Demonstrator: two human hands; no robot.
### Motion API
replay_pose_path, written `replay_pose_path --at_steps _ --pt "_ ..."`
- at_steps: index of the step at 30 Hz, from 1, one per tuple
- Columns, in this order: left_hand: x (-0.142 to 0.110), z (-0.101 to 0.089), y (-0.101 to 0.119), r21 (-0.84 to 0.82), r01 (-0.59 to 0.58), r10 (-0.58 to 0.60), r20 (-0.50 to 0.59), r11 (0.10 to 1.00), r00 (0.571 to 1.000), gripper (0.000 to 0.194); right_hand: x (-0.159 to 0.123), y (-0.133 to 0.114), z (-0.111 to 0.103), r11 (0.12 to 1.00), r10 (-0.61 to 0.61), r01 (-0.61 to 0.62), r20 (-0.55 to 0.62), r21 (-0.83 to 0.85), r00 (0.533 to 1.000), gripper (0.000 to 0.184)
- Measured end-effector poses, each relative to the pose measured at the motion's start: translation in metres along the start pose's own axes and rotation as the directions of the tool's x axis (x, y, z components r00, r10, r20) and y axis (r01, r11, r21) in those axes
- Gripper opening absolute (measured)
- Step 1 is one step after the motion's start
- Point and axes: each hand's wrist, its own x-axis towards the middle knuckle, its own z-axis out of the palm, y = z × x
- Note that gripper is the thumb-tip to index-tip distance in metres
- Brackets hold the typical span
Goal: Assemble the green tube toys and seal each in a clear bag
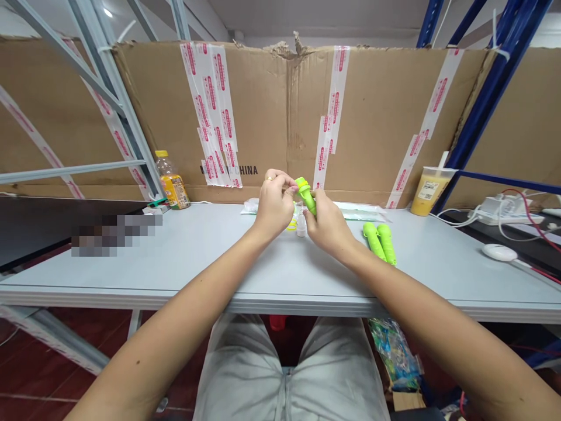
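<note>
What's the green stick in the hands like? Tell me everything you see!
The green stick is bright lime green and looks like plastic. It has a wider top with a yellow band and a slimmer body. It leans, top toward the left hand, whose fingertips are at that end. The right hand holds it lower down, above the table, hiding its bottom.

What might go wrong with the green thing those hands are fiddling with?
The green tube might slip from the right hand while the left hand works at its top. It could then knock the little clear piece close by. The right arm might also bump the two green tubes beside it.
</note>
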Motion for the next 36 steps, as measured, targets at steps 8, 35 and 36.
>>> replay_pose_path --at_steps 8,35,36 --pt "-0.004 0.0 -0.003 -0.009 -0.1 0.1 0.079 0.995 0.992 0.017 0.003 0.002 -0.007 0.999 0.031 -0.03 0.029 -0.039 0.999 0.019" --pt "-0.007 0.007 -0.007 0.002 -0.007 0.007 0.03 1.0 1.0 0.02 -0.003 -0.002 0.004 0.998 -0.04 0.038 -0.041 -0.044 0.998 0.028" --pt "-0.007 0.006 -0.008 -0.004 -0.024 0.024 0.044 1.0 0.999 0.02 -0.002 -0.002 0.003 0.999 -0.023 0.022 -0.025 -0.032 0.999 0.03"
